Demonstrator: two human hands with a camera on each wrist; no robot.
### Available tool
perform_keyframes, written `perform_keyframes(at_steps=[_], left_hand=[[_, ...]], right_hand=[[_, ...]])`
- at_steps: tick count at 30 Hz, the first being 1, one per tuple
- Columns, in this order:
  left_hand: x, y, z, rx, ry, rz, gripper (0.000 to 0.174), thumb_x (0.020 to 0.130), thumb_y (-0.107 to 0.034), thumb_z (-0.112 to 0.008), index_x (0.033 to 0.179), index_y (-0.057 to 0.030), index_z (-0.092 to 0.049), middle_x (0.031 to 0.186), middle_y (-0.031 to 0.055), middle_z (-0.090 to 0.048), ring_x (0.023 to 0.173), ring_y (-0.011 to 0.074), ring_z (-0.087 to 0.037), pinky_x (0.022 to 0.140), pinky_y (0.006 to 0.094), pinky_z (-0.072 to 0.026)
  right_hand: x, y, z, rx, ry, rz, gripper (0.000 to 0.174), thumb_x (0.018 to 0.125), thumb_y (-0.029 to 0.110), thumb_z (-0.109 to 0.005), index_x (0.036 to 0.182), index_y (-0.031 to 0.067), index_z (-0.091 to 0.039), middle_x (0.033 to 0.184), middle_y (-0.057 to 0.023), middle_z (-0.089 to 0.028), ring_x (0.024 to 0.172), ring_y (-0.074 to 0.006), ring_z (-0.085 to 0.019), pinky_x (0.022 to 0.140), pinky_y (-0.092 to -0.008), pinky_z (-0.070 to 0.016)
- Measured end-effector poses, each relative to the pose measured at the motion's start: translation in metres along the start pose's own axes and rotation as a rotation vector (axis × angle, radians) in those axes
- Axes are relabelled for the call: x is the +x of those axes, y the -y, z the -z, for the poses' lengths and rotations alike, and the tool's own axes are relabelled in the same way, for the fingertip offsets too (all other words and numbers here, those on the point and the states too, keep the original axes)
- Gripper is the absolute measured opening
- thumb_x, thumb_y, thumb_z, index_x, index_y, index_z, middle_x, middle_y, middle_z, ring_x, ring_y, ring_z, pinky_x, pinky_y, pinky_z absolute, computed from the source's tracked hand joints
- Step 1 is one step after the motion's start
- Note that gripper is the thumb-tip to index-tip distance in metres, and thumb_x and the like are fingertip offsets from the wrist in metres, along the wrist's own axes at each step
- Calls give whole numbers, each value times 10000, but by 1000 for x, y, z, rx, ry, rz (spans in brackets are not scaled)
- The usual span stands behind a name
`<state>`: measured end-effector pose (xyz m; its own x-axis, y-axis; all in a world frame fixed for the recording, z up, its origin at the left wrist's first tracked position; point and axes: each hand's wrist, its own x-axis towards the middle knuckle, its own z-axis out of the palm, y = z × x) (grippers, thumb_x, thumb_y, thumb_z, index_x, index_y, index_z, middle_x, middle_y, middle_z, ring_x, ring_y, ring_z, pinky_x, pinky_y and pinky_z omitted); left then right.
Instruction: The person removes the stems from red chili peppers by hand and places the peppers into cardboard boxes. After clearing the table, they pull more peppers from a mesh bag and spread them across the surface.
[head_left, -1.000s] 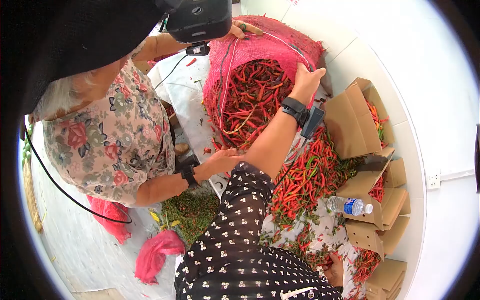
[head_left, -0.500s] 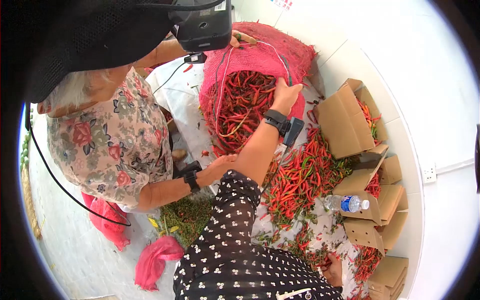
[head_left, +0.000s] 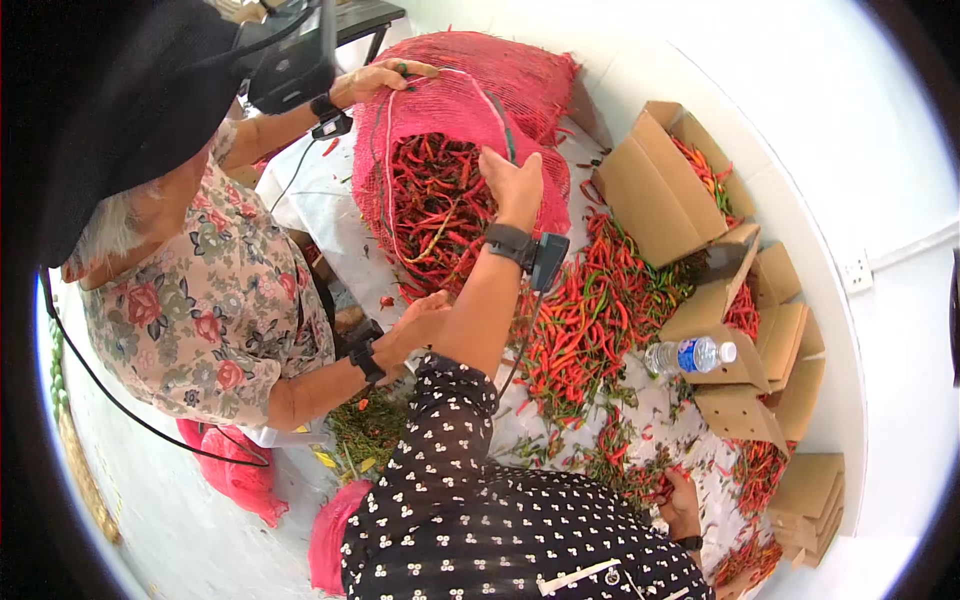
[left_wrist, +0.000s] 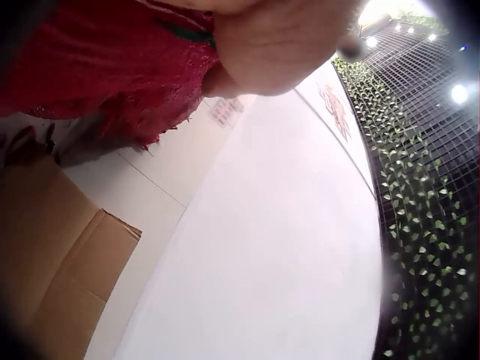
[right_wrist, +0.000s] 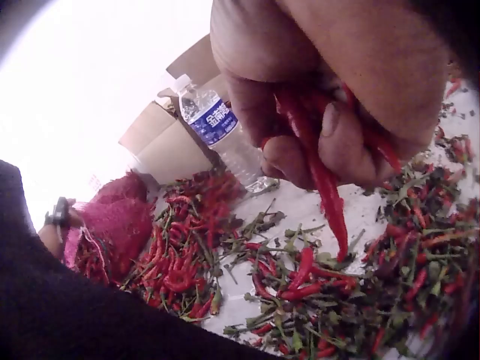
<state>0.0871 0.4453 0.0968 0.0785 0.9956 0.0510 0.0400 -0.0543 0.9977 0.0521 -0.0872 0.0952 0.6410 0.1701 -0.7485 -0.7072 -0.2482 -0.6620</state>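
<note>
My left hand (head_left: 515, 190) holds the right side of the mouth of a pink mesh sack (head_left: 470, 95), thumb on the outside. Dark and bright red chili peppers (head_left: 435, 210) fill the sack's opening, which faces me. In the left wrist view, the palm side of that hand (left_wrist: 277, 45) overlaps the red mesh. At the lower right, my right hand (head_left: 682, 508) is low over loose chilies. The right wrist view shows its curled fingers gripping a few red chili peppers (right_wrist: 319, 169), one of them pointing down.
Across from me, a person in a floral shirt (head_left: 225, 300) has one hand (head_left: 385, 80) on the sack's top and the other (head_left: 425, 320) below its mouth. Red and green chilies (head_left: 590, 320) lie spread beside cardboard boxes (head_left: 660, 190) and a water bottle (head_left: 690, 355).
My left hand has drawn the sack's rim leftward, away from the boxes, and the opening looks narrower. The head view has shifted. My right hand stays low among the chilies.
</note>
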Motion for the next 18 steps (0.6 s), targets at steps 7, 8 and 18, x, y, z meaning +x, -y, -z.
perform_keyframes(at_steps=[7, 8, 18], left_hand=[[-92, 2, 26, 391, 102, -461, 787, 722, -220, -631, 1319, 50, -195, 1358, 315, -165, 1262, 443, -183, 1031, 489, -171], [-108, 4, 31, 468, 133, -484, 735, 726, -225, -620, 1326, -4, -257, 1376, 273, -180, 1282, 399, -174, 1044, 451, -166], [-241, 65, 90, 849, 586, -534, 643, 742, -290, -604, 1314, -121, -363, 1381, 195, -238, 1281, 377, -197, 996, 533, -186]], right_hand=[[5, -14, 14, 72, 84, 37, 45, 811, 108, -505, 783, 130, -478, 621, -12, -505, 468, -108, -459, 361, -211, -301], [5, -14, 16, 66, 85, 47, 41, 811, 108, -509, 787, 126, -481, 625, -12, -507, 475, -106, -463, 361, -211, -302], [31, -53, 70, 182, 252, 101, 51, 845, 112, -512, 886, 82, -505, 696, -22, -528, 535, -98, -482, 378, -192, -303]])
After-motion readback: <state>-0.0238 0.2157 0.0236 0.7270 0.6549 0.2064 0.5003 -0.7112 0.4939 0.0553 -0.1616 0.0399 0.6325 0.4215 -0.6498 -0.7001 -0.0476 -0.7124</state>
